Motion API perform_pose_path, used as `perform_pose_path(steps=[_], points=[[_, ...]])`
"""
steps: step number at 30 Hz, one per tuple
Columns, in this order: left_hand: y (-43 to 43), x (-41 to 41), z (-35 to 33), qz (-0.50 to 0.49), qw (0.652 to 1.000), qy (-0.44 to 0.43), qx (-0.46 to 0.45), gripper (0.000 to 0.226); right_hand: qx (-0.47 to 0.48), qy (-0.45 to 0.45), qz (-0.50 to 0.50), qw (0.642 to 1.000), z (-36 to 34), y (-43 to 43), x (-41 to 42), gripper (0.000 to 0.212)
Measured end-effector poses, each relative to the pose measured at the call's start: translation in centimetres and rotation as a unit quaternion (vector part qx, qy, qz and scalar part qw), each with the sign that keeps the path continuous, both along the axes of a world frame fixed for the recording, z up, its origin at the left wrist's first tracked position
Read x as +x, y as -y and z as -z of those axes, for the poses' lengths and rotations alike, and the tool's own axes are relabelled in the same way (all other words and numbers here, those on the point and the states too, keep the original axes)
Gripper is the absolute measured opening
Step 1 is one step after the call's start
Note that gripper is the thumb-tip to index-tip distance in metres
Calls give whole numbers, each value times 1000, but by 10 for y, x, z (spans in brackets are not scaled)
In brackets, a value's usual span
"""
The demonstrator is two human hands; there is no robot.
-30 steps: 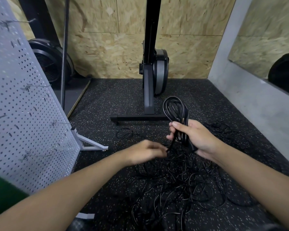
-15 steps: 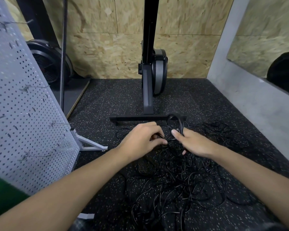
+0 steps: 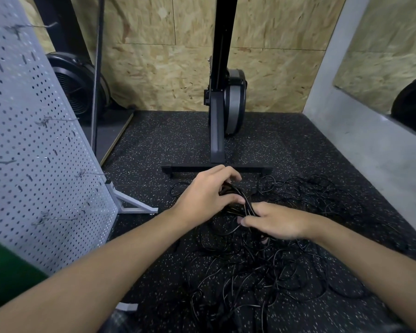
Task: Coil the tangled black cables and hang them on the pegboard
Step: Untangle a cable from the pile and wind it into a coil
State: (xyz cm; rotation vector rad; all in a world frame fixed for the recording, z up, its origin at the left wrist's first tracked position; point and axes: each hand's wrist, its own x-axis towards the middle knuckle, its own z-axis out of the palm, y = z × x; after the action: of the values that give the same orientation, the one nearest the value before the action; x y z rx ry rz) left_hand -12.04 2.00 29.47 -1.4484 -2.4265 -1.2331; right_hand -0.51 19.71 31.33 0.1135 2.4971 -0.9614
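While the cables (image 3: pixel 262 280) sprawl tangled on the floor (image 3: pixel 154 145) nearest you, your right hand (image 3: pixel 277 223) and left hand (image 3: pixel 208 194) both curl fingers round one bundle (image 3: pixel 237 200) just above them; the pegboard (image 3: pixel 34 152) stands left, a stand (image 3: pixel 217 131) beyond.

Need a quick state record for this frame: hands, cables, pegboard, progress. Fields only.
left hand: grips the cable bundle, fingers curled over it
right hand: holds the same cable bundle from the near side
tangled cables: loose heap on the floor, under and around both hands
pegboard: upright at the left; visible hooks carry nothing
progress: nothing hung yet
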Motion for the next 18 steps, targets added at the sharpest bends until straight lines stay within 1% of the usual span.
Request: perform_pose_path(steps=[2, 4, 6, 9, 11, 15, 16, 18], points=[[1, 1, 0, 8, 1000, -10, -9, 43, -1, -4, 15, 1000, -3, 3, 0, 28], [3, 3, 0, 31, 998, -32, -36, 52, -16, -10, 32, 999, -2, 1, 0, 34], [7, 3, 2, 54, 993, -46, -91, 70, -41, -3, 51, 998, -6, 0, 2, 35], [12, 1, -2, 84, 980, -13, -179, 104, -99, 6, 77, 992, -8, -1, 5, 22], [13, 2, -5, 98, 975, 0, -199, 114, -132, 9, 90, 987, -8, -3, 5, 19], [11, 3, -8, 119, 965, -19, -231, 123, -171, 24, 106, 979, -6, -9, 5, 23], [11, 1, -8, 118, 965, -31, -234, 122, -181, 35, 97, 978, -7, -11, 4, 22], [12, -4, -7, 115, 967, -52, -221, 112, -182, 62, 59, 979, -7, -16, 3, 21]])
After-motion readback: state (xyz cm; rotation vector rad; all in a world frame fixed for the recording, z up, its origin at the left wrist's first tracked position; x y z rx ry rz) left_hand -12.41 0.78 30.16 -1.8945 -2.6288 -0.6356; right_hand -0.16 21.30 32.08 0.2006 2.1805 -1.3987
